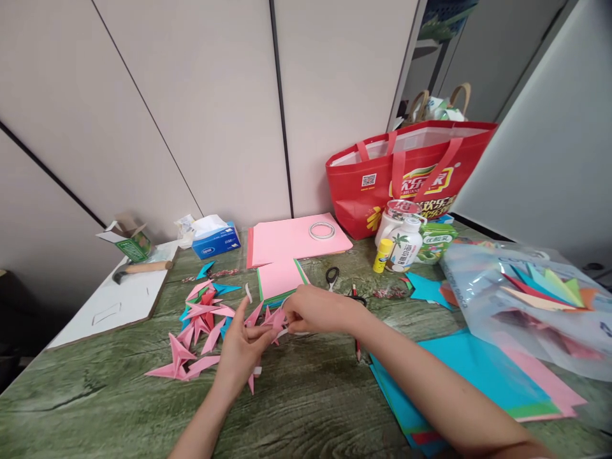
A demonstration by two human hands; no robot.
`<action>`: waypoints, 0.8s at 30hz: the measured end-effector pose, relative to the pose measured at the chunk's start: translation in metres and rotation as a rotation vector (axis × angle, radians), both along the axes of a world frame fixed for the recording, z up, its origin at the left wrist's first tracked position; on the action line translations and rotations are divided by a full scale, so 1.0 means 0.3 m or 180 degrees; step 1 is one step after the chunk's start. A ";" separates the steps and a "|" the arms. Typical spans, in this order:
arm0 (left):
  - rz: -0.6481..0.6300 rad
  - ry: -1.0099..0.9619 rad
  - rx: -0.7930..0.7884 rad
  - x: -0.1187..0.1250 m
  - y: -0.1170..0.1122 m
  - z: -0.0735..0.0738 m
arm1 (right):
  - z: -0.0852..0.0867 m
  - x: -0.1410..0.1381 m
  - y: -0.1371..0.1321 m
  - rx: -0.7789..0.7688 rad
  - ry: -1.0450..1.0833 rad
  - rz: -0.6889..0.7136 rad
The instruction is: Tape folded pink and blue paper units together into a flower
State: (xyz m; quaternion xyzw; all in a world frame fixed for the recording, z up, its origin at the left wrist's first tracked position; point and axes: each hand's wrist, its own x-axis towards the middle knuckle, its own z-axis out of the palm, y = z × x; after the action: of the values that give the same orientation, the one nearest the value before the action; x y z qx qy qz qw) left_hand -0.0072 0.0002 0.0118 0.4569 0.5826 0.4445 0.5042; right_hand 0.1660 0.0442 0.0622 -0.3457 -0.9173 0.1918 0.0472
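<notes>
My left hand [243,350] pinches a pink folded-paper star [273,319] between thumb and fingers. Its index finger points up, with a small white strip [248,293] at the tip that looks like tape. Bent over the star's right side, my right hand [318,310] has its fingers closed; what they grip is hidden. A pale strip lies under that hand. Left of my hands is a heap of folded paper stars [203,312] in pink, red and blue. Behind the hands sits a stack of square paper [282,277], pink on top with green below.
A roll of tape [322,231] rests on large pink sheets. Scissors [331,275], a glue stick [382,255], a white bottle [405,245] and a red bag [354,197] are beyond. Blue sheets [459,363] and a plastic bag [482,299] lie right; a hammer [143,270] and tissue pack [215,241] left.
</notes>
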 end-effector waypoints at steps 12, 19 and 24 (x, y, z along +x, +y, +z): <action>-0.0075 0.0019 -0.0013 0.008 -0.002 -0.002 | 0.000 -0.009 -0.007 0.0382 -0.0316 -0.0174; -0.0120 -0.0036 0.0026 0.016 -0.005 -0.002 | 0.004 -0.020 -0.012 0.0458 -0.0456 -0.0240; 0.0049 -0.0067 0.0216 0.033 -0.017 0.001 | -0.004 -0.027 -0.011 0.0429 -0.0508 -0.0319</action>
State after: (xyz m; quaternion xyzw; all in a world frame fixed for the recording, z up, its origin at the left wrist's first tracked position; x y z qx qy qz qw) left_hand 0.0026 -0.0048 0.0120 0.4645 0.5654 0.4727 0.4911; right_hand 0.1578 0.0410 0.0609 -0.4013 -0.9105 0.0989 0.0067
